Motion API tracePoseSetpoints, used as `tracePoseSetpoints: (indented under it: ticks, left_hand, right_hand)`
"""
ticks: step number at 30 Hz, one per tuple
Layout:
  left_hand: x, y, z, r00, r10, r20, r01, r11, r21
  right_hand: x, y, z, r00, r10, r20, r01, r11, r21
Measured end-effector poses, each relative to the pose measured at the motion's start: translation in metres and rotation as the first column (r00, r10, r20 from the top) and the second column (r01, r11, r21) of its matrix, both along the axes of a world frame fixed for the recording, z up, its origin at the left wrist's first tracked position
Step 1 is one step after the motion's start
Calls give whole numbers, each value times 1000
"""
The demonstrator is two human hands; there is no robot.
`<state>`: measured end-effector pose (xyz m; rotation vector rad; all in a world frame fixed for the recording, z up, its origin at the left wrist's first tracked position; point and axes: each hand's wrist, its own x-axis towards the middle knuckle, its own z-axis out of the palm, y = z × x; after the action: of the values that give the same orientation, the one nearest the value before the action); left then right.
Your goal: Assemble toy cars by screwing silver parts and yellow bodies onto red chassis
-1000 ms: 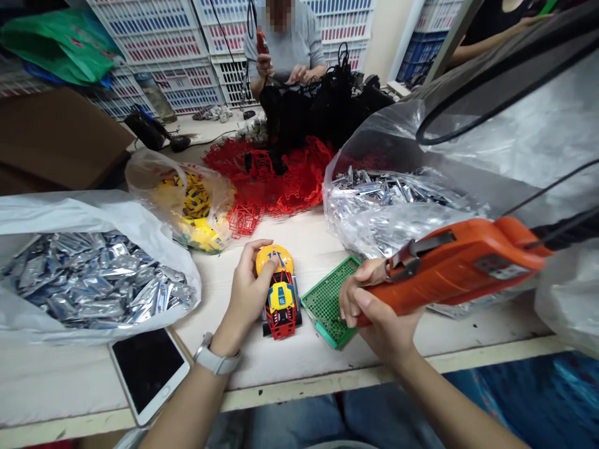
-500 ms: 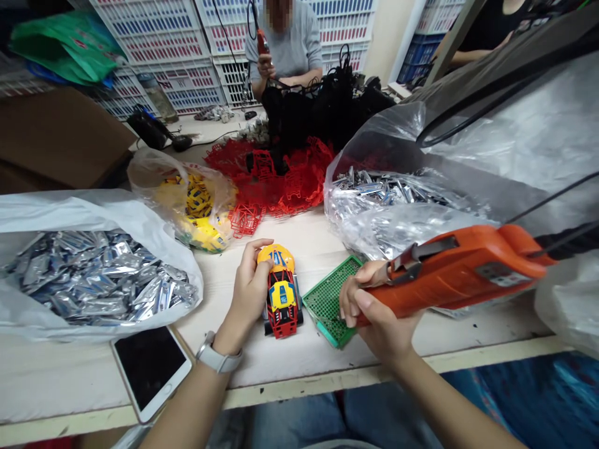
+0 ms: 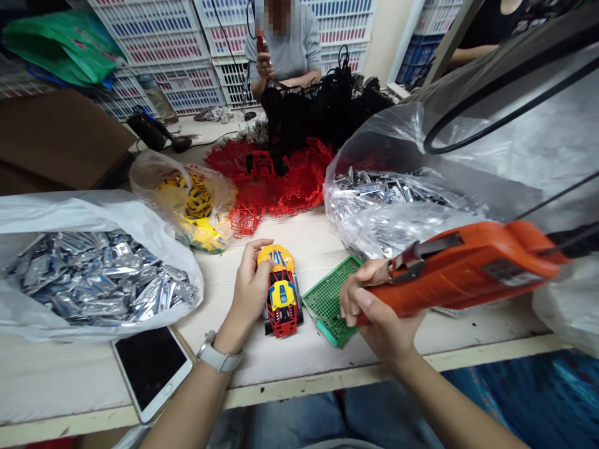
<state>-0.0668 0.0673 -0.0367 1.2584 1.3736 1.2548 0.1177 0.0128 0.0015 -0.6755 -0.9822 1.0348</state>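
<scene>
My left hand (image 3: 251,288) grips the front of a yellow and red toy car (image 3: 282,293), which stands on the pale table. The thumb lies on its yellow hood and the fingers curl round the far side. My right hand (image 3: 377,312) is wrapped round an orange electric screwdriver (image 3: 458,268), its cord running off to the right. The tool's tip is hidden by my fingers, over a green mesh tray (image 3: 330,298) to the right of the car. What lies in the tray is too small to make out.
A white bag of silver strips (image 3: 103,280) lies left, above a tablet (image 3: 152,371). Behind are a bag of yellow parts (image 3: 201,206), red plastic frames (image 3: 281,181), black cords (image 3: 318,112) and a clear bag of silvery pieces (image 3: 393,193). A co-worker (image 3: 299,50) sits opposite.
The rear end of the orange screwdriver has swung slightly to the right, and its cable loop has shifted with it. My left hand and the toy car have stayed put.
</scene>
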Motion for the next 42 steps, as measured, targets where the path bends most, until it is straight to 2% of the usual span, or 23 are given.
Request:
tracePoseSetpoints:
  ticks: [2, 6, 9, 12, 17, 28, 38, 42]
  left_hand:
    - [1, 0, -1, 1000, 2, 7, -2, 1000, 7]
    - [3, -2, -2, 1000, -21, 9, 21, 999, 33]
    - [4, -4, -2, 1000, -28, -10, 29, 997, 76]
    - [4, -5, -2, 999, -47, -3, 47, 994, 103]
    - [4, -4, -5, 996, -81, 35, 77, 991, 108]
    - [3, -5, -9, 998, -61, -16, 63, 990, 129]
    - [2, -3, -15, 998, -35, -60, 45, 983, 179]
    - [4, -4, -11, 997, -38, -63, 47, 989, 138]
  right_hand:
    - [1, 4, 15, 998, -45, -40, 46, 999, 13]
    - [-9, 23, 56, 965, -215, -150, 225, 973, 52]
    - [-30, 46, 71, 929, -310, -202, 329, 942, 70]
    - [-53, 69, 64, 929, -342, -144, 356, 931, 85]
    - [-75, 89, 41, 956, -288, -60, 293, 950, 108]
    - [-86, 89, 29, 953, -288, -96, 295, 953, 68]
    - [-89, 91, 6, 935, -355, -17, 352, 920, 171]
    - [-86, 97, 11, 934, -356, -36, 356, 915, 192]
